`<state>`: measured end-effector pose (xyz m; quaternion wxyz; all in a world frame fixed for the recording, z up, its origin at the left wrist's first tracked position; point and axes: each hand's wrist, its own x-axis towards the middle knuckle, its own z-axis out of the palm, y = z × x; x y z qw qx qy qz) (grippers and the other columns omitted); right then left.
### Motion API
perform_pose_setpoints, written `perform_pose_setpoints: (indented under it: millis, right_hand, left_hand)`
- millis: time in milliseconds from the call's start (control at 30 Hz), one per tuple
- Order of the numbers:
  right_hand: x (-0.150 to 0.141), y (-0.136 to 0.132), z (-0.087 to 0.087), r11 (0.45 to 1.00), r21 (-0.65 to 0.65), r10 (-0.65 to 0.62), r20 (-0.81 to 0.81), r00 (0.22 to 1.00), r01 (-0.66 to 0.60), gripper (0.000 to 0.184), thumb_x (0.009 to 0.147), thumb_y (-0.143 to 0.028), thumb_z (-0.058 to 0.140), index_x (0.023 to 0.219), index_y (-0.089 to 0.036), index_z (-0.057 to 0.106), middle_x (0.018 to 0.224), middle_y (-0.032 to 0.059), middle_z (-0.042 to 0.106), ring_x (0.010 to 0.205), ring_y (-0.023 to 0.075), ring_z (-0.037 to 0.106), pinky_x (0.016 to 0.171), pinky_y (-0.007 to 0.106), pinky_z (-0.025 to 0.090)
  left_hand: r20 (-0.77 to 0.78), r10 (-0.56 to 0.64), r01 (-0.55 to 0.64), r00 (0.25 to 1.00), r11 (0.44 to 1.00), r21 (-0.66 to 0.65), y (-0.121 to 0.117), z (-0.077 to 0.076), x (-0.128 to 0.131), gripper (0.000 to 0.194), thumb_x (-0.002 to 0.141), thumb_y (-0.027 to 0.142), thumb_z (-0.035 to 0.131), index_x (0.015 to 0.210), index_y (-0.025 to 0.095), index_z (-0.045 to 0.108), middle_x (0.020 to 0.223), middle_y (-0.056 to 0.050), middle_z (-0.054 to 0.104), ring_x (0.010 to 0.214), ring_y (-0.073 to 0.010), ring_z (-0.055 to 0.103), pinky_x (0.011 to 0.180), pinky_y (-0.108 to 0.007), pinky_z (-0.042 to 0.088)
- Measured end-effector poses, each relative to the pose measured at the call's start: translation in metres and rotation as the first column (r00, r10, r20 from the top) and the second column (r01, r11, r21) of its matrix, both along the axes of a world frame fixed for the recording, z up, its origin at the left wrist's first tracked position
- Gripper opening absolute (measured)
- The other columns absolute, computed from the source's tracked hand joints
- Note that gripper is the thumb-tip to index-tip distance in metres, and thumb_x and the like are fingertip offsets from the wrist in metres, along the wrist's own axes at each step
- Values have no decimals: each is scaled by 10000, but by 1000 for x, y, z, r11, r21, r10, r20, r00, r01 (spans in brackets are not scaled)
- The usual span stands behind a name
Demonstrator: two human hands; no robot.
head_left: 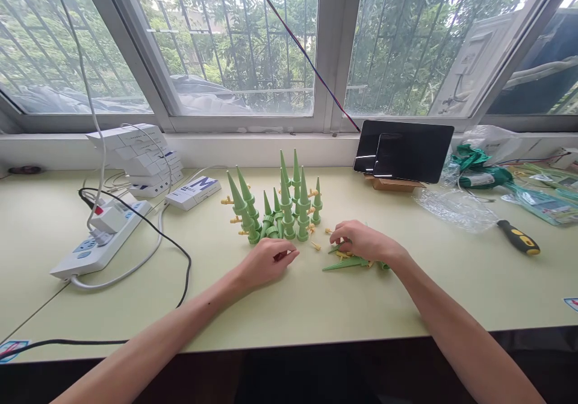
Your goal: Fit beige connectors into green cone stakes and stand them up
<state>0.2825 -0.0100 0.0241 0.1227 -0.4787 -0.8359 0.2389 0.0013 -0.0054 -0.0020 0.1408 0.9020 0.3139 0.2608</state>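
Touching green spikes, the right hand lies right of closed boxes.

On the bench, the power strip lies left of the upright spikes; the tablet leans behind, to their right, apparently on a cardboard piece. The screwdriver lies farther right.

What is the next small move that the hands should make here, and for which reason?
Probably the right hand should pinch one small yellow piece from the loose pile: its fingers are right at the pile, and several upright green spikes have such pieces sticking out sideways.
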Motion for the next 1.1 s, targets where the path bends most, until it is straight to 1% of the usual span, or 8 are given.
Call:
perform_pose_setpoints:
  millis: [167, 333, 500, 633, 700, 800, 967, 1100]
  right_hand:
    - [-4, -2, -2, 1000, 25, 12, 43, 999, -13, 268, 822, -52, 537, 919, -234, 707, 1002, 52, 628, 849, 171, 609, 673, 247, 431]
    - [-14, -5, 0, 997, 53, 44, 83, 996, -49, 290, 820, 1, 537, 931, -220, 689, 989, 66, 612, 925, 193, 593, 660, 241, 411]
    - [-19, -5, -7, 984, 142, 88, 119, 989, -105, 312, 830, 11, 538, 990, -217, 679, 944, 69, 591, 961, 218, 563, 706, 267, 426]
    - [-22, -4, -9, 971, 204, 104, 121, 987, -127, 272, 865, -26, 536, 1010, -211, 673, 940, 76, 576, 932, 226, 549, 719, 296, 449]
    - [-24, -5, -8, 966, 228, 107, 84, 991, -124, 252, 882, -39, 526, 1007, -204, 670, 952, 80, 574, 934, 227, 549, 726, 310, 462]
    - [-26, -7, -6, 956, 271, 121, -26, 992, -110, 235, 909, -68, 512, 1016, -210, 666, 970, 80, 578, 964, 224, 556, 759, 326, 476]
    - [-32, -10, -7, 942, 329, 134, -176, 975, -70, 231, 949, -115, 480, 1043, -224, 660, 998, 78, 588, 993, 210, 569, 806, 328, 490]
    - [-38, -14, -5, 930, 367, 138, -280, 950, -26, 193, 956, -169, 500, 1056, -229, 654, 1013, 73, 598, 928, 193, 595, 800, 323, 499]
  left_hand:
    - [-7, 9, -9, 1000, 1000, -11, 0, -1, 0, 281, 953, 254, 487, 749, 146, 646, 580, 18, 519, 510, -83, 379, 528, -212, 327]
    - [-7, 16, -16, 1000, 1000, 3, 1, -1, -1, 279, 950, 257, 495, 749, 145, 653, 574, 21, 509, 509, -83, 370, 525, -214, 327]
    - [-7, 12, -12, 1000, 1000, 7, 1, 0, 0, 272, 947, 251, 497, 754, 147, 657, 575, 22, 513, 508, -82, 372, 522, -211, 329]
    - [11, 7, -7, 1000, 1000, 8, 1, 1, 0, 270, 945, 254, 501, 755, 150, 663, 574, 21, 521, 503, -82, 382, 516, -209, 333]
    - [13, 8, -8, 1000, 1000, 7, 0, 1, 0, 269, 946, 253, 501, 759, 151, 665, 575, 21, 524, 503, -81, 383, 516, -209, 332]
    - [0, 14, -14, 1000, 1000, 4, 0, 0, 0, 271, 949, 256, 499, 760, 151, 663, 573, 24, 512, 507, -82, 375, 521, -212, 329]
    - [-6, 20, -20, 1000, 1000, 9, 1, -1, -1, 277, 953, 262, 494, 760, 153, 662, 575, 23, 504, 516, -87, 372, 528, -220, 324]
    - [10, 9, -9, 1000, 1000, 19, 2, -1, -1, 294, 959, 268, 481, 763, 149, 665, 584, 14, 526, 517, -87, 393, 529, -223, 319]
